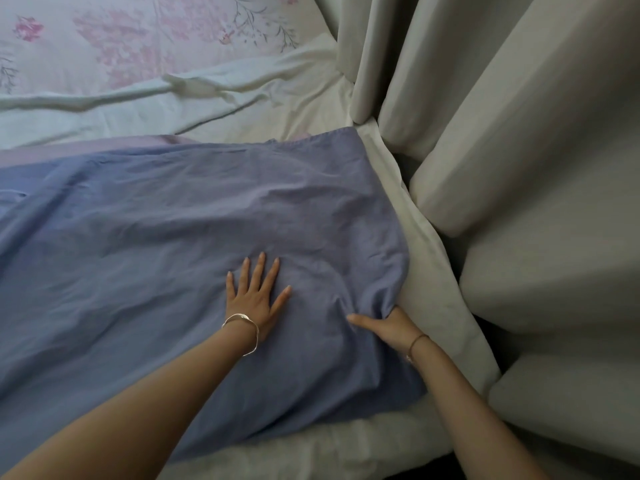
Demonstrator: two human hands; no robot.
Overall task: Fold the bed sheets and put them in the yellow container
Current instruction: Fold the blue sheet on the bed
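A blue-violet bed sheet (180, 216) lies spread across the bed, wrinkled, with a lilac layer showing along its far left edge. My left hand (254, 296) presses flat on the sheet with the fingers spread and straight. My right hand (388, 323) grips the bunched right edge of the sheet next to the bed's side, its fingers tucked into the fold and the thumb pointing left. The yellow container is not in view.
A white sheet (242, 102) covers the mattress, with a pink floral cover (138, 39) at the far end. Grey curtains (519, 150) hang in thick folds close along the right side of the bed. The mattress's near edge (311, 445) runs below my arms.
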